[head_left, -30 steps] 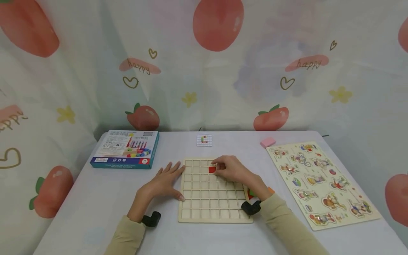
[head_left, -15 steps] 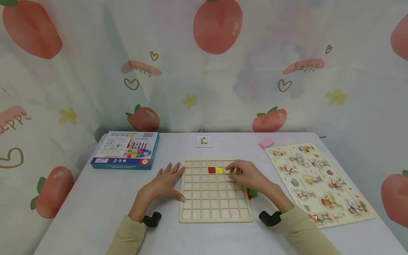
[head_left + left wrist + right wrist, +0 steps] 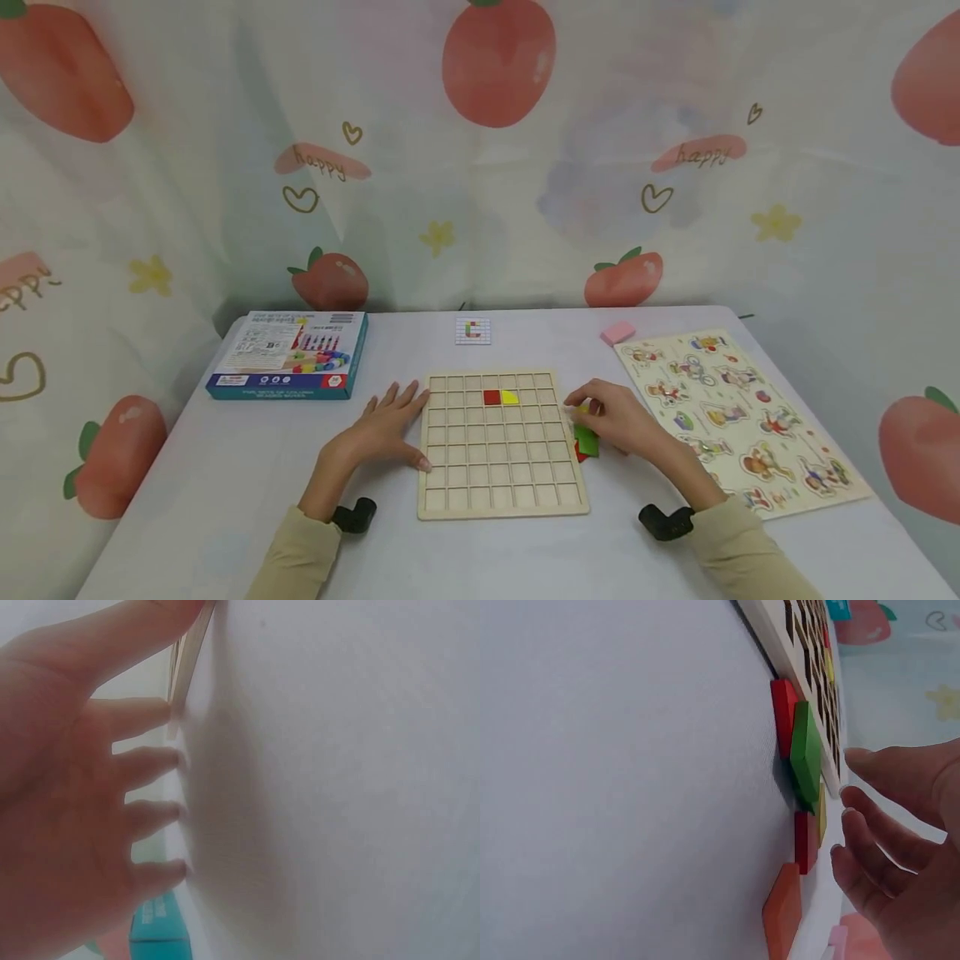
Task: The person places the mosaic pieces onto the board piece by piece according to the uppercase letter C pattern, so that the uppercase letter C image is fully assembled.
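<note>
A wooden grid board (image 3: 504, 514) lies on the white table. One red square tile (image 3: 492, 397) and a yellow piece with a curved edge (image 3: 510, 397) sit side by side in its upper cells. My left hand (image 3: 381, 427), fingers spread, rests at the board's left edge. My right hand (image 3: 618, 421) hovers by loose pieces at the board's right side, thumb and fingers apart with nothing visible between them. In the right wrist view those are a green block (image 3: 805, 757), two red pieces (image 3: 783, 716), a partly hidden yellow piece (image 3: 822, 814) and an orange piece (image 3: 782, 911).
Behind the board lies a small pattern card (image 3: 473, 331). A boxed toy set (image 3: 288, 354) is at the back left. On the right are a picture puzzle board (image 3: 723, 392) and a pink block (image 3: 618, 333). A printed curtain (image 3: 480, 208) hangs behind the table.
My right hand has let go of the yellow piece, now seen in the cell beside the red tile, and moved right to the loose pieces. The left hand has stayed at the board's edge.
</note>
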{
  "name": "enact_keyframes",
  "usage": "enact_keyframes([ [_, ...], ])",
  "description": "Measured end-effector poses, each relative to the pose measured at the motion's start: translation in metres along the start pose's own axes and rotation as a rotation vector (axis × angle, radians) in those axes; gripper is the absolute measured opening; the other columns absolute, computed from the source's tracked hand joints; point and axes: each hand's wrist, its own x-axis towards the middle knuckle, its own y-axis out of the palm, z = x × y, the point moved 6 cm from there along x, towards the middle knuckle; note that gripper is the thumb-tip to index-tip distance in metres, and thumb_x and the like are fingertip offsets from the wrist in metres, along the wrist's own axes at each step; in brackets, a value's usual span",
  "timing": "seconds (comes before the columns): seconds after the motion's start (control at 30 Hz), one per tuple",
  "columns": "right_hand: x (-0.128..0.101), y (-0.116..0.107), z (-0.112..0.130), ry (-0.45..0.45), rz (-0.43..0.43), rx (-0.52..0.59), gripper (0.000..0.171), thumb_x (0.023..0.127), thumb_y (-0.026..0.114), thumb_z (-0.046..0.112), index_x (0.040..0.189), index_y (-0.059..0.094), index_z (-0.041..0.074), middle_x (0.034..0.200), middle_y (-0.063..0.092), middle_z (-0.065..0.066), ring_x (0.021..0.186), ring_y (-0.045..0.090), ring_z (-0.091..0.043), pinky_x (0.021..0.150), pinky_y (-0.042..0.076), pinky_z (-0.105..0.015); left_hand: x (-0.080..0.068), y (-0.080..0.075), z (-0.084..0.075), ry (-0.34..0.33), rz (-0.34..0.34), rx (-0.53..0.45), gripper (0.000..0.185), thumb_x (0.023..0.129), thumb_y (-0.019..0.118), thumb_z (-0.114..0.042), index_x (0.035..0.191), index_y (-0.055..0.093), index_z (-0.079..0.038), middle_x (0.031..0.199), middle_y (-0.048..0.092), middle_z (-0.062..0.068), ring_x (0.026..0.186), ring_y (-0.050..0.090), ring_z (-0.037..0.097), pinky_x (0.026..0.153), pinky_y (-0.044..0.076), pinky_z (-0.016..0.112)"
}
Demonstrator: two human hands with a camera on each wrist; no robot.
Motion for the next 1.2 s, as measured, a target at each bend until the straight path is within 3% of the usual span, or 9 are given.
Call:
enact_keyframes([
  [0.27,0.003,-0.002,-0.019,0.05,0.002,-0.033,0.021,0.092,0.071,0.006,0.114,0.074,0.007,0.106,0.07,-0.004,0.083,0.056,-0.014,0.07,0.049,-0.025,0.0,0.001,0.003,0.002,-0.007,0.006,0.112,0.075,0.09,-0.043,0.163,0.029,-0.012,0.173,0.014,0.013,0.16,0.0,0.042,0.126,0.0,0.065],
  [0.67,0.005,-0.002,-0.017,0.16,0.034,-0.039,0.021,0.089,0.079,0.014,0.105,0.072,0.001,0.097,0.065,-0.008,0.083,0.057,-0.018,0.067,0.05,-0.027,0.0,-0.001,0.002,-0.001,-0.016,0.006,0.113,0.074,0.091,-0.044,0.163,0.029,-0.012,0.173,0.014,0.013,0.16,0.001,0.042,0.126,0.0,0.065],
  [1.2,0.013,0.002,-0.014,0.1,0.064,0.014,0.019,0.088,0.081,0.014,0.099,0.066,0.008,0.086,0.067,-0.001,0.076,0.059,-0.014,0.063,0.05,-0.024,0.004,0.004,0.004,-0.012,-0.025,0.013,0.114,0.073,0.092,-0.044,0.163,0.03,-0.013,0.173,0.015,0.011,0.16,0.001,0.04,0.127,0.001,0.064],
])
